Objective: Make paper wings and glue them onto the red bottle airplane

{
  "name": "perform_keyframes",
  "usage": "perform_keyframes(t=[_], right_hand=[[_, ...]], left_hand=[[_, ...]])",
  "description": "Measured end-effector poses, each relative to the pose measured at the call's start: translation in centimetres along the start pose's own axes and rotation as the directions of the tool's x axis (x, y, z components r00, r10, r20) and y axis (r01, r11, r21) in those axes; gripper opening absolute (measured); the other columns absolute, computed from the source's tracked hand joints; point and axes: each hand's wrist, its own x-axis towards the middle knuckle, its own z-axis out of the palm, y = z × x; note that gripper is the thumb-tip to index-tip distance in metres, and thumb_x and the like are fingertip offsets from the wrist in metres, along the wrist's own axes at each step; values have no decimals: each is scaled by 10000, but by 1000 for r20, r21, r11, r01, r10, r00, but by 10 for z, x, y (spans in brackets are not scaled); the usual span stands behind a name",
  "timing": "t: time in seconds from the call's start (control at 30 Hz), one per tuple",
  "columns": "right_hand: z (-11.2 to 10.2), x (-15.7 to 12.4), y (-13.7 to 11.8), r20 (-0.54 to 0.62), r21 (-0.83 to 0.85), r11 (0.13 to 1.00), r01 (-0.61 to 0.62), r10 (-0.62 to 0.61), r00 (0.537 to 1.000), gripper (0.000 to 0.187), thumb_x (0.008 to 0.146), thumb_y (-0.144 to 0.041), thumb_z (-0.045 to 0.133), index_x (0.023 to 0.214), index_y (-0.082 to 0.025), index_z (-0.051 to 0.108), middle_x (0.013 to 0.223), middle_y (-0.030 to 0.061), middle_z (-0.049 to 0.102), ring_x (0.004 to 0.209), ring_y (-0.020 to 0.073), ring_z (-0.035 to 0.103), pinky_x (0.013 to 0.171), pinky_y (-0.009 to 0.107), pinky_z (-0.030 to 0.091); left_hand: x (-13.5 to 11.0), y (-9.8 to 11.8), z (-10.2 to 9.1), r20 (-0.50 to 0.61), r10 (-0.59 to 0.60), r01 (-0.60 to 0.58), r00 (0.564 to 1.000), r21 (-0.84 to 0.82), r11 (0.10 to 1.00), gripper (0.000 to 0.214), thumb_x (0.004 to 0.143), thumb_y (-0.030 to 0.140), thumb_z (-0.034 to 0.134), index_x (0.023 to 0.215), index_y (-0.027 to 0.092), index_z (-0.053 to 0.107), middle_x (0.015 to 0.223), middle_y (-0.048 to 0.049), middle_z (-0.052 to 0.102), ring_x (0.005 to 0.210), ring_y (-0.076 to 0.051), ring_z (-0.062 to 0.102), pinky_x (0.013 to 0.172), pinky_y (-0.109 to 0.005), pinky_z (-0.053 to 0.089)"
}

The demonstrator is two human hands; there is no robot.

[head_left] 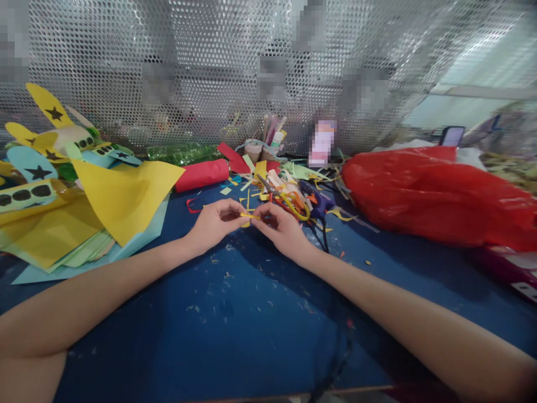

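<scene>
Both hands meet over the middle of the blue table (235, 313). My left hand (216, 221) and my right hand (280, 225) each pinch one end of a small yellow paper strip (250, 216), fingers closed on it. Just behind the right hand lie scissors (289, 204) with yellow and red handles, in a litter of coloured paper scraps (293, 184). A dark glue gun (321, 206) rests beside them with its cord running toward me.
Yellow paper sheets (121, 196) and a stack of coloured paper lie at the left, with paper aeroplanes (50, 140) behind. A red paper roll (201, 174) sits mid-table, a red plastic bag (436, 196) at the right. A perforated metal screen (251, 61) backs the table.
</scene>
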Motion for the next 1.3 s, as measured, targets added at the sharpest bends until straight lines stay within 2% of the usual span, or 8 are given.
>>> perform_keyframes(t=[0.4, 0.7, 0.93, 1.3], right_hand=[[0, -1, 0, -25, 33, 999, 19, -19, 1000, 164, 824, -381, 640, 864, -228, 596, 894, 39, 645, 786, 168, 607, 743, 338, 525], [-1, -2, 1, -38, -47, 995, 83, -85, 996, 116, 854, -363, 613, 861, -247, 613, 868, 28, 632, 799, 176, 598, 734, 337, 515], [-2, -3, -2, -41, -110, 984, 140, -145, 989, 73, 863, -304, 599, 824, -244, 607, 829, 25, 607, 787, 175, 571, 724, 329, 491], [-6, -2, -7, -49, -219, 968, 120, -134, 990, 46, 857, -277, 615, 852, -241, 643, 828, 20, 637, 729, 170, 564, 681, 315, 462]], left_hand=[[-2, -2, -1, 32, 45, -47, 998, 71, 996, 157, 768, 313, 696, 827, 181, 635, 827, -22, 674, 776, -140, 636, 802, -303, 524], [-1, -2, -1, 35, 84, -88, 996, 125, 988, 150, 767, 323, 698, 778, 179, 656, 777, -21, 667, 731, -138, 622, 755, -292, 522], [-2, 4, 2, 63, 58, -65, 996, 120, 991, 104, 773, 258, 653, 826, 178, 612, 830, -20, 663, 785, -136, 630, 789, -290, 529], [-2, 4, -1, 52, 107, -118, 993, 296, 948, 114, 842, 300, 611, 862, 192, 644, 861, -24, 677, 815, -149, 633, 782, -277, 502]])
